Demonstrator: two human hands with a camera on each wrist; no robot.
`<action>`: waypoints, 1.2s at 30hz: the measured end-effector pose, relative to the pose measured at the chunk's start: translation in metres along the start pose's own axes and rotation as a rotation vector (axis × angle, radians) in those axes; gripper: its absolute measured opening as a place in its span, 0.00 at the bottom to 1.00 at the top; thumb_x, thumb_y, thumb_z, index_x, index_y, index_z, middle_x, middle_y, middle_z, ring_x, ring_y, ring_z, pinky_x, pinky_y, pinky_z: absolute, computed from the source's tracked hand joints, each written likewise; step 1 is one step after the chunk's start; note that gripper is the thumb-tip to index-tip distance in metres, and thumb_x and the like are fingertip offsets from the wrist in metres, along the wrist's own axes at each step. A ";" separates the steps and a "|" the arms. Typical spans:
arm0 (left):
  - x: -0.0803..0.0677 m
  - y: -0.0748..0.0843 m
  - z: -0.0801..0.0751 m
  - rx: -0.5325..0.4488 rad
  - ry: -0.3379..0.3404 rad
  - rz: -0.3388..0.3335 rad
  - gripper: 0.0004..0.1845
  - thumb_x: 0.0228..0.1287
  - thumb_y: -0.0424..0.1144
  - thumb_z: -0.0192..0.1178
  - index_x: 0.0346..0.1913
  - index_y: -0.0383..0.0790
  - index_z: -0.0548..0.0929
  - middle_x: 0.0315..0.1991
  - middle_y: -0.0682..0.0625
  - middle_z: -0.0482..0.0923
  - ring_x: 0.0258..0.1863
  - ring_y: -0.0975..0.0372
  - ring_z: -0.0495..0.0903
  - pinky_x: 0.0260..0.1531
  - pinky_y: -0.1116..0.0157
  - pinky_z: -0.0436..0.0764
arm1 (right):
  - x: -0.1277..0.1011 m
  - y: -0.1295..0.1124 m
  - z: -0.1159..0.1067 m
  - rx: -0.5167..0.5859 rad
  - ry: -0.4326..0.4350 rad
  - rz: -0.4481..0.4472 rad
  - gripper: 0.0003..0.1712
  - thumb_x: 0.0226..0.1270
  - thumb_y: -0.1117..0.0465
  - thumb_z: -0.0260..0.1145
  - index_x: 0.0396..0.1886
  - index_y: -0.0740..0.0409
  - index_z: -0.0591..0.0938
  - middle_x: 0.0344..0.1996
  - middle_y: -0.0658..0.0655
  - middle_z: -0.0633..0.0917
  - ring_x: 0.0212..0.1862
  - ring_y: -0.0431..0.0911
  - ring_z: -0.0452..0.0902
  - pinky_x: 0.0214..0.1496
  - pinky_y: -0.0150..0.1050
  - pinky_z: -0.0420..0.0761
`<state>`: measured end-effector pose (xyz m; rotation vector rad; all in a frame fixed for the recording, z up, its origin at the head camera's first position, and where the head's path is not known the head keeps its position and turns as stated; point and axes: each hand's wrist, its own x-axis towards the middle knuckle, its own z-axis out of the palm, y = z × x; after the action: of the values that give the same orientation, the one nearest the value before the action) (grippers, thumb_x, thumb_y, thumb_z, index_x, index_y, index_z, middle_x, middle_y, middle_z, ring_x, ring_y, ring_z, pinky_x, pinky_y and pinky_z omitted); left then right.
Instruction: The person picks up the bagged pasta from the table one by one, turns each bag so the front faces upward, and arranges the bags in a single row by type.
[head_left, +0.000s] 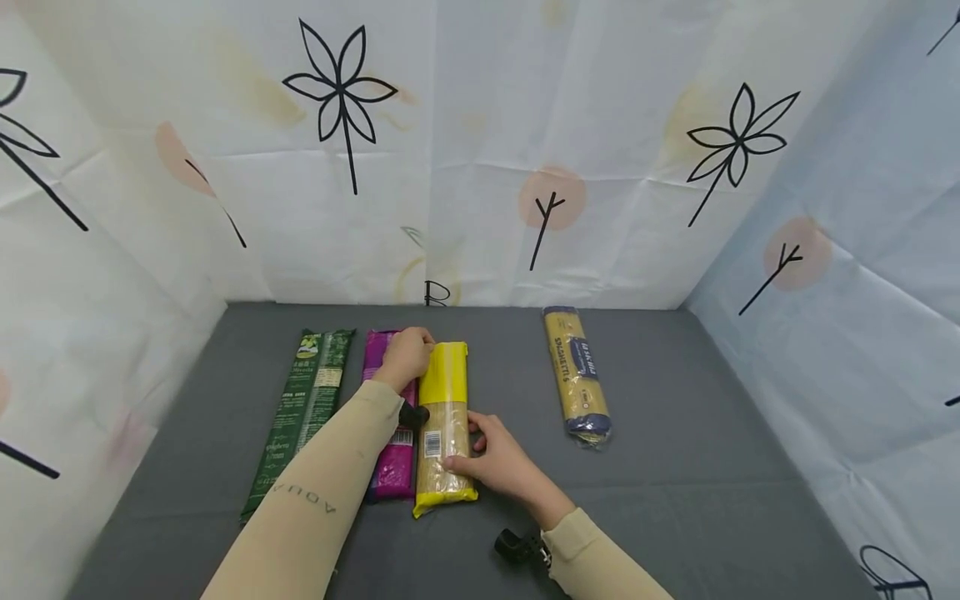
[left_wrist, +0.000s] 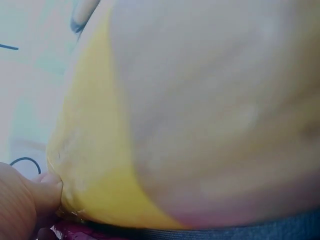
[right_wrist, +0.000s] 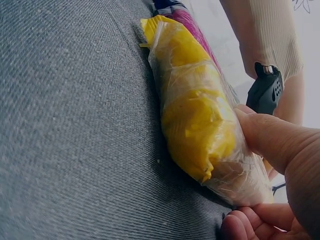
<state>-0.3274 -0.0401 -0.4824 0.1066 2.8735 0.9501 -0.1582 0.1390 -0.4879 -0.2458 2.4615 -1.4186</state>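
Right hand [head_left: 501, 461] nearest camera, fingers and thumb curled round near half of yellow pasta packet [head_left: 443, 427], gripping it on grey table cover [head_left: 675, 467]. Left hand [head_left: 406, 355] farther, fingers closed over packet's far end; thumb presses its edge in left wrist view. Yellow packet lies touching magenta packet [head_left: 395, 467]; green packet [head_left: 303, 408] just beside that. Spaghetti packet [head_left: 576, 375] well apart, right. Patterned curtain [head_left: 480, 150] behind.

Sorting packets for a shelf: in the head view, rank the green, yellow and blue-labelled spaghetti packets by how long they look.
1. green packet, clearly longest.
2. yellow packet, held by both hands.
3. blue-labelled spaghetti packet, though it lies farther from the camera, so second and third are unsure.
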 end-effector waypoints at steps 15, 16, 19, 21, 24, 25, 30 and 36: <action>-0.018 0.003 -0.015 -0.234 0.071 0.147 0.11 0.75 0.35 0.49 0.45 0.36 0.81 0.44 0.41 0.78 0.37 0.51 0.76 0.40 0.56 0.79 | -0.005 -0.003 0.000 0.115 -0.058 -0.023 0.54 0.57 0.55 0.75 0.76 0.53 0.52 0.47 0.58 0.73 0.44 0.51 0.68 0.43 0.44 0.75; -0.019 0.004 -0.016 -0.249 0.076 0.151 0.11 0.75 0.36 0.49 0.45 0.36 0.81 0.44 0.41 0.78 0.36 0.51 0.76 0.39 0.56 0.79 | -0.006 -0.004 0.000 0.121 -0.057 -0.022 0.54 0.58 0.56 0.75 0.76 0.54 0.51 0.46 0.58 0.74 0.43 0.51 0.70 0.42 0.44 0.75; -0.022 0.003 -0.019 -0.287 0.097 0.143 0.11 0.75 0.37 0.49 0.45 0.37 0.81 0.43 0.42 0.78 0.35 0.52 0.75 0.37 0.57 0.78 | -0.009 -0.008 0.003 0.129 -0.051 -0.025 0.53 0.60 0.59 0.73 0.76 0.57 0.49 0.43 0.60 0.76 0.41 0.52 0.74 0.41 0.45 0.78; -0.024 0.002 -0.021 -0.304 0.109 0.138 0.10 0.75 0.37 0.49 0.45 0.37 0.81 0.43 0.42 0.78 0.33 0.53 0.75 0.35 0.58 0.78 | -0.010 -0.010 0.006 0.134 -0.041 -0.024 0.52 0.61 0.60 0.72 0.76 0.57 0.48 0.42 0.60 0.77 0.41 0.51 0.75 0.40 0.44 0.78; -0.027 0.002 -0.025 -0.334 0.112 0.143 0.11 0.76 0.38 0.49 0.46 0.38 0.81 0.44 0.42 0.78 0.32 0.53 0.74 0.33 0.59 0.77 | -0.012 -0.012 0.010 0.179 -0.035 -0.025 0.52 0.64 0.60 0.70 0.77 0.52 0.47 0.44 0.59 0.76 0.42 0.49 0.78 0.39 0.44 0.81; -0.027 0.002 -0.027 -0.343 0.113 0.146 0.11 0.76 0.38 0.49 0.46 0.38 0.81 0.45 0.42 0.78 0.33 0.52 0.75 0.34 0.59 0.77 | -0.012 -0.012 0.011 0.203 -0.035 -0.024 0.51 0.65 0.60 0.69 0.77 0.49 0.46 0.45 0.59 0.74 0.43 0.49 0.79 0.39 0.44 0.82; -0.033 0.003 -0.034 -0.386 0.123 0.147 0.12 0.76 0.40 0.48 0.47 0.40 0.81 0.49 0.42 0.77 0.41 0.51 0.76 0.40 0.56 0.78 | -0.014 -0.011 0.015 0.342 -0.024 -0.041 0.49 0.68 0.62 0.66 0.77 0.40 0.45 0.50 0.60 0.69 0.47 0.53 0.80 0.37 0.47 0.83; -0.039 0.002 -0.037 -0.417 0.159 0.127 0.12 0.76 0.39 0.48 0.48 0.39 0.81 0.50 0.42 0.77 0.44 0.50 0.77 0.41 0.54 0.79 | -0.016 -0.008 0.015 0.400 0.044 -0.071 0.46 0.69 0.63 0.64 0.77 0.42 0.49 0.53 0.61 0.67 0.50 0.55 0.78 0.38 0.47 0.83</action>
<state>-0.2938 -0.0644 -0.4486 0.1840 2.7564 1.6255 -0.1386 0.1274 -0.4851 -0.2162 2.1559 -1.9213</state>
